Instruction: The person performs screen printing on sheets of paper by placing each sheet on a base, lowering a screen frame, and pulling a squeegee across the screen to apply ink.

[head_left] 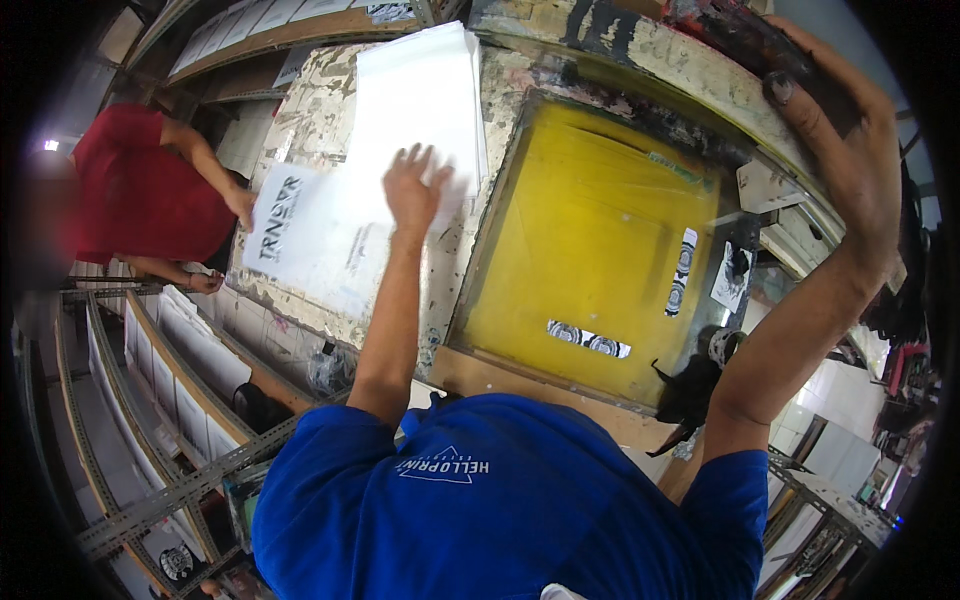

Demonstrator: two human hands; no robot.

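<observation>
My left hand [412, 190] is over a stack of white paper sheets [415, 90], its fingers spread and slightly blurred. Whether it touches the top sheet I cannot tell. Beside it lies a white sheet with black printing [325, 235], its left edge at another person's hand [240, 206]. To the right is a screen-printing frame with yellow mesh [590, 230], bearing two patterned strips [590, 339]. At the far upper right, my right hand [840, 110] is wrapped round a dark ink-stained bar [730, 35] with red smears; its kind is unclear.
A person in a red shirt [150, 185] stands left of the paint-stained worktable [320, 90]. Metal racks with sheets [160, 350] fill the lower left, and shelves [270, 40] stand behind. A black cloth-like thing [690, 385] hangs near the screen's lower right corner.
</observation>
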